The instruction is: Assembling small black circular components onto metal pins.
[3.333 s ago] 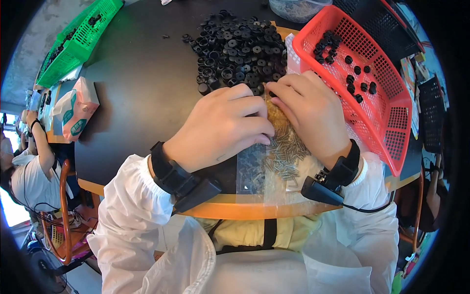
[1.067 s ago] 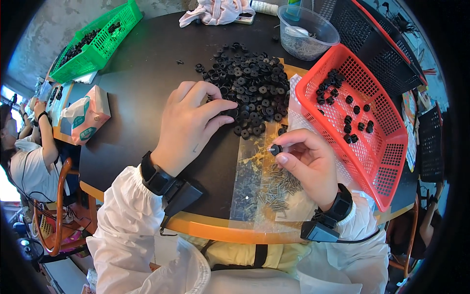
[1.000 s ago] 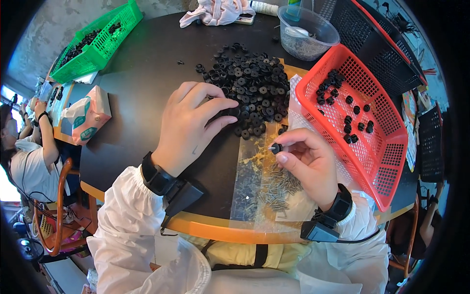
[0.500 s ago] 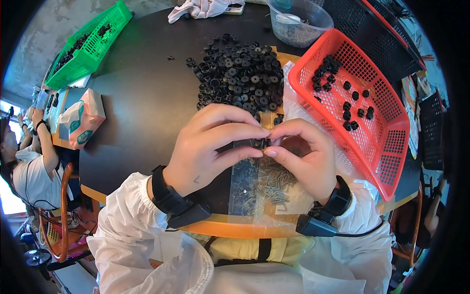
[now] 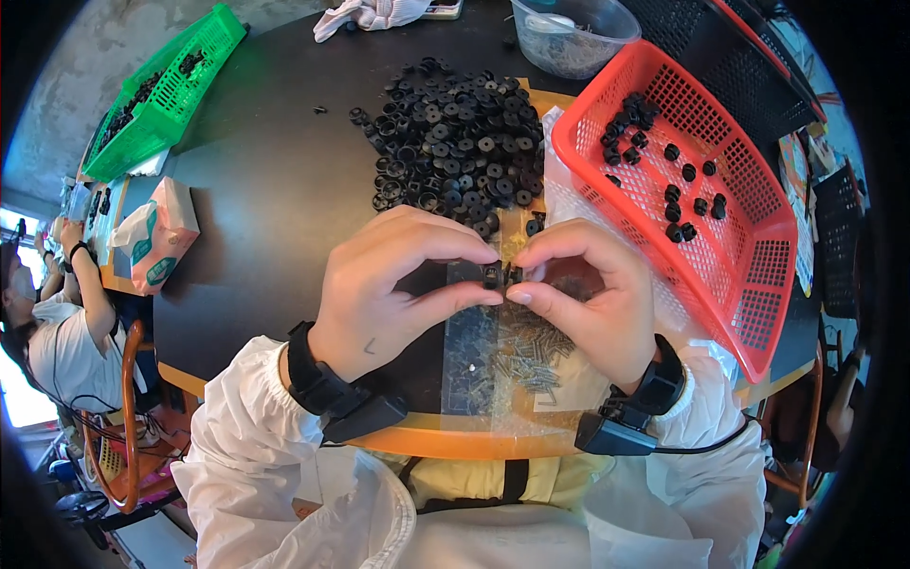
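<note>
Between the thumb and fingers of my left hand (image 5: 384, 270) is a small black plastic part (image 5: 491, 276). My right hand (image 5: 592, 294) pinches another small black piece (image 5: 513, 274) right beside it. A narrow gap shows between the two pieces, partly covered by fingertips. Below the hands lies a heap of thin metal pins (image 5: 531, 360) on clear plastic film (image 5: 469, 384). Beyond my fingers spreads a big pile of black round parts (image 5: 460, 142), many of them discs with a centre hole.
A red mesh basket (image 5: 749, 313) with several black assembled pieces (image 5: 672, 152) stands at the right. Behind it are a clear plastic tub (image 5: 578, 47) and black crates (image 5: 706, 66). At the left sit a tissue pack (image 5: 166, 232) and a green basket (image 5: 175, 90); a person (image 5: 71, 332) works beyond.
My hands, which met at the fingertips, have drawn slightly apart, and the black part between them now shows as two pieces. The view has shifted slightly.
</note>
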`<state>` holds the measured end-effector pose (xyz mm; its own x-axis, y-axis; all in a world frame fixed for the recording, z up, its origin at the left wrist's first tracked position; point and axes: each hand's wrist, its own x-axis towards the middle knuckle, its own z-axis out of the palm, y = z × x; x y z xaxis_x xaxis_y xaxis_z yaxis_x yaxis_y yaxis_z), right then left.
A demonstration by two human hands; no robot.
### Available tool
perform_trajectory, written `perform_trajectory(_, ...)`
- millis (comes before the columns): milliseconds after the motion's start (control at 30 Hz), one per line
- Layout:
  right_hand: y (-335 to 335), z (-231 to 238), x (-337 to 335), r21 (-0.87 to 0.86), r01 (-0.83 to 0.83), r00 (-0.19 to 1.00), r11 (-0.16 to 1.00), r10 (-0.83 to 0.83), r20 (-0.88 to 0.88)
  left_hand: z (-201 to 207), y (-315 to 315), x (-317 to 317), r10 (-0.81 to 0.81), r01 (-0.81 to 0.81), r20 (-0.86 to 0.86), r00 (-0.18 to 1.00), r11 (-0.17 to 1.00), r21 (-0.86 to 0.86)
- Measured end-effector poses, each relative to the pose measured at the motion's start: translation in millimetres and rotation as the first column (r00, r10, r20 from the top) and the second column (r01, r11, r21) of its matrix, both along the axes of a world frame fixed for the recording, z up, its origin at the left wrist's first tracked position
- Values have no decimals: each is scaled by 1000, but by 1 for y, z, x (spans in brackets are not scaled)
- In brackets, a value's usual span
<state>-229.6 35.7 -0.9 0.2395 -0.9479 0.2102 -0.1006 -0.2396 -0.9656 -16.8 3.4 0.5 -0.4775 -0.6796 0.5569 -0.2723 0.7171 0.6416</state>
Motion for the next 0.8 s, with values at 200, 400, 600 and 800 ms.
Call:
perform_trajectory(200, 0, -2, 0, 19, -20, 999, 1000, 19, 36, 0, 1, 0, 13, -13, -8, 1000, 1000, 21)
perform_trajectory(400, 1, 1, 2, 84, -11, 995, 996, 2, 97, -1, 3, -1, -2, 3, -9, 1000, 998, 61)
perform_trajectory(600, 2, -4, -1, 34, -54, 987, 998, 48, 156, -1, 6, -6, -4, 15, -96, 995, 994, 107)
perform_trajectory(800, -1, -5, -4, -127, -52, 996, 991, 61, 64, 1, 10, -3, 4, 8, -83, 997, 990, 138)
